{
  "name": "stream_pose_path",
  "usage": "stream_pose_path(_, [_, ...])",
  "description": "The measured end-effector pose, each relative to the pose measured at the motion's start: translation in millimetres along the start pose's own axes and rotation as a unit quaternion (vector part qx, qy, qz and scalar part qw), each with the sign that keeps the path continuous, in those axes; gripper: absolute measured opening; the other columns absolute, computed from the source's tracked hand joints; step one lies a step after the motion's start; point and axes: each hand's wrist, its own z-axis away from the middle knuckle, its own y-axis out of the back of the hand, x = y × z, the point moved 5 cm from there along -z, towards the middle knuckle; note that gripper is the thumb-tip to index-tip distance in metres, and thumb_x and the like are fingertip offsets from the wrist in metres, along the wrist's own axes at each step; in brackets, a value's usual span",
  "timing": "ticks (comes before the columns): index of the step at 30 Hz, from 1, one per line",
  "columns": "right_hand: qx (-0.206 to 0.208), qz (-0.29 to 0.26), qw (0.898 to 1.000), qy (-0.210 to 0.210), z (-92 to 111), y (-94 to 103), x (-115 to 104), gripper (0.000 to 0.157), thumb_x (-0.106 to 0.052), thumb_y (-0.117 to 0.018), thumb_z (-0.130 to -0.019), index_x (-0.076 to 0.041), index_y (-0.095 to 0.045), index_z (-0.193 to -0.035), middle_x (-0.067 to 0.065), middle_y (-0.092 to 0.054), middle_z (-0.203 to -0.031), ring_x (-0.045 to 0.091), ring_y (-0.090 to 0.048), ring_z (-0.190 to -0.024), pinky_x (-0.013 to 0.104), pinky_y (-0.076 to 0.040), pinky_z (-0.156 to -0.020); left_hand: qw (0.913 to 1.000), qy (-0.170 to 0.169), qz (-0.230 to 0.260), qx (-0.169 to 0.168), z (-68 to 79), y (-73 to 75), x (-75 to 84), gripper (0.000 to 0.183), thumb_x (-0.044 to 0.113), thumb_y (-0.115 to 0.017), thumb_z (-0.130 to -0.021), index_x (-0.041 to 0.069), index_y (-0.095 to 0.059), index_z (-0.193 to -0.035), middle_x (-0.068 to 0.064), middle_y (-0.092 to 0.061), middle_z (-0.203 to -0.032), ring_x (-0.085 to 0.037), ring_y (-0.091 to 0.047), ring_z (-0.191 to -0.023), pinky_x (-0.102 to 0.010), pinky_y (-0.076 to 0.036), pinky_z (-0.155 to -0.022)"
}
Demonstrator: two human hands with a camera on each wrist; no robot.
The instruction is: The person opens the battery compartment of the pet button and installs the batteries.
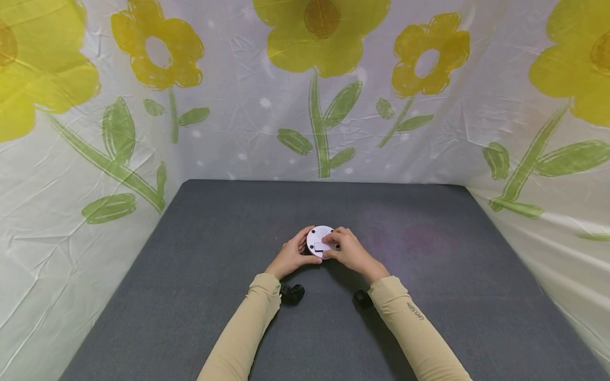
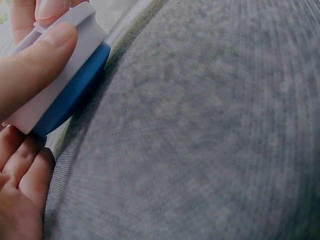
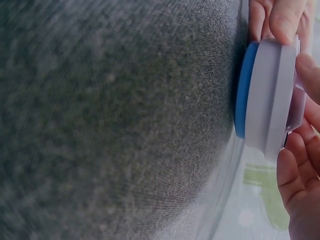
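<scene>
A round white device [image 1: 319, 233] with small perforations and dark round feet on its upturned face sits between both hands, close over the table. Its other side is a blue disc [image 3: 244, 92]. My left hand [image 1: 294, 251] grips the rim, thumb along the near edge and fingers round the far left side. With thumb and fingers, my right hand [image 1: 353, 251] pinches a small white cover [image 1: 322, 246] on the perforated face. This cover stands out from the face in the right wrist view, and a dark gap shows along its edge.
Under the hands lies a dark grey table [image 1: 229, 233]. A white curtain [image 1: 229, 143] with yellow flowers hangs round its back and sides. Black wrist-worn devices, one [image 1: 292, 293] at the left cuff and another [image 1: 362, 299] at the right, jut inward over the table.
</scene>
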Motion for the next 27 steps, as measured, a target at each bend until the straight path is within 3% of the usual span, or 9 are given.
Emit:
stream_pose_path(4, [-0.001,-0.003,1.0,-0.003,-1,-0.3,1,0.028,-0.013,-0.079,-0.073,-0.004,-0.067,-0.096,0.006,-0.055,-0.093,0.02,-0.046,-0.085,0.035,-0.041,-0.075,0.9999,-0.008,0.002,-0.006,1.5,0.4,6.0,0.09,0.016,-0.08,-0.073,0.008,-0.027,-0.146,-0.011,-0.032,-0.145,-0.02,-0.034,-0.13,-0.034,-0.034,-0.102])
stream_pose_path(12, [0.0,-0.006,1.0,-0.024,-3,-0.5,2,0.023,-0.011,-0.082,-0.068,-0.008,-0.062,-0.08,0.001,-0.051,-0.086,0.018,-0.044,-0.082,0.033,-0.039,-0.073,0.9997,-0.015,0.007,-0.02,9.6,1.8,30.2,0.087,0.007,-0.077,-0.075,-0.002,-0.025,-0.144,-0.02,-0.029,-0.145,-0.029,-0.031,-0.131,-0.04,-0.033,-0.102])
stream_pose_path(19, [0.001,-0.007,0.999,-0.035,-2,-0.2,3,0.021,-0.014,-0.083,-0.067,-0.011,-0.064,-0.075,0.001,-0.052,-0.089,0.019,-0.043,-0.082,0.033,-0.038,-0.071,0.9999,-0.001,0.009,-0.007,1.0,-0.3,3.8,0.091,0.014,-0.081,-0.072,0.008,-0.027,-0.146,-0.009,-0.032,-0.146,-0.018,-0.033,-0.13,-0.032,-0.033,-0.102])
stream_pose_path(27, [-0.001,-0.007,0.999,-0.044,-2,-0.1,5,0.019,-0.017,-0.083,-0.068,-0.011,-0.067,-0.077,0.002,-0.052,-0.092,0.018,-0.042,-0.081,0.032,-0.036,-0.07,1.0,0.0,0.005,-0.003,0.0,-0.3,-0.4,0.092,0.017,-0.081,-0.072,0.009,-0.027,-0.146,-0.007,-0.033,-0.145,-0.015,-0.034,-0.13,-0.031,-0.034,-0.101])
